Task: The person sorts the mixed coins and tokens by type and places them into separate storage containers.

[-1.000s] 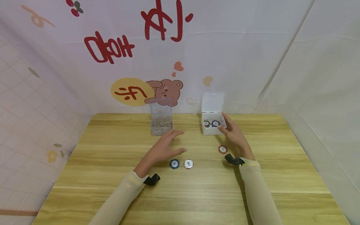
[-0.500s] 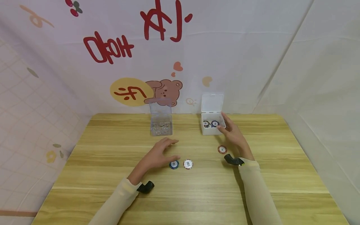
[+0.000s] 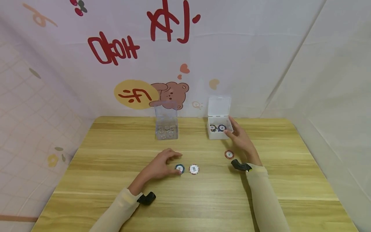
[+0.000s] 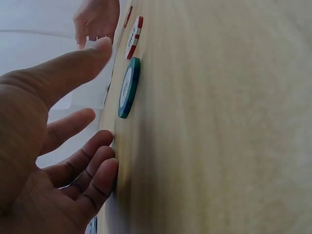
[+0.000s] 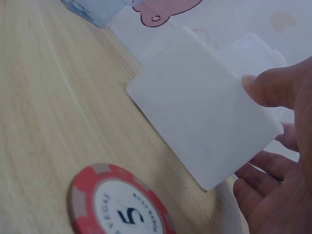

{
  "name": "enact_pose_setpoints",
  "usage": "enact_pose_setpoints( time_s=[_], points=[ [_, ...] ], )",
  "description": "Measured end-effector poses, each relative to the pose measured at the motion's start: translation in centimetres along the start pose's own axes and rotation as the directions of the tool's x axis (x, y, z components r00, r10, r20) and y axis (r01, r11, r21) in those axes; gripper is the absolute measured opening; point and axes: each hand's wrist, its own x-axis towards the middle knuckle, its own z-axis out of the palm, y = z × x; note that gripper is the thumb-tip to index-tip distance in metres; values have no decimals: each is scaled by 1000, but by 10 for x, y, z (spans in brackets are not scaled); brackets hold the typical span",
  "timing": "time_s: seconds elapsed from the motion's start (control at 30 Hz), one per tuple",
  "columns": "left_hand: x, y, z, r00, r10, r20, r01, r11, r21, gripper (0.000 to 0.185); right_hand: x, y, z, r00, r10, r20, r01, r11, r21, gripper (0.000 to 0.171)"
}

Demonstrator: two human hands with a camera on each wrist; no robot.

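1. Blue chip (image 3: 179, 168) lies flat on the wooden table (image 3: 116, 180), at the fingertips of the left hand (image 3: 161, 166); the fingers are loosely bent over the wood, and I cannot tell whether they pinch it.
2. White-and-red chip (image 3: 194, 169) lies just beyond the blue chip, away from that hand.
3. Right hand (image 3: 241, 139) rests relaxed against the near corner of the white box (image 3: 219, 132), thumb on its wall, clasping nothing.
4. Red chip (image 3: 229, 154) lies just beside that wrist.

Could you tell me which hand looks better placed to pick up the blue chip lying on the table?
Probably the left hand: its fingertips sit right beside the blue chip. The right hand rests against the white box, farther off.
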Motion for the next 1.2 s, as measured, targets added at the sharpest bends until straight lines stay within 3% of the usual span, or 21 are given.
enact_pose_setpoints(
  time_s=[0.17,0.27,0.63,0.93,1.2],
  points=[
    [-5,-2,2,999,4,45,-3,1000,-5,58,3,9,-1,1000,-3,-4,3,1000,0,77],
    [-7,-4,3,998,23,62,-23,1000,1,54,-1,1,0,1000,6,-4,-6,1000,10,76],
    [-6,-3,6,997,67,23,-67,998,-10,37,8,25,0,1000,-6,-8,6,1000,2,76],
    [-5,-3,6,995,100,17,-100,995,10,32,-3,-4,1,1000,-2,5,2,1000,12,75],
    [-5,-1,4,994,103,35,-103,994,17,31,-5,-7,1,1000,12,5,-12,1000,15,75]
  ],
)
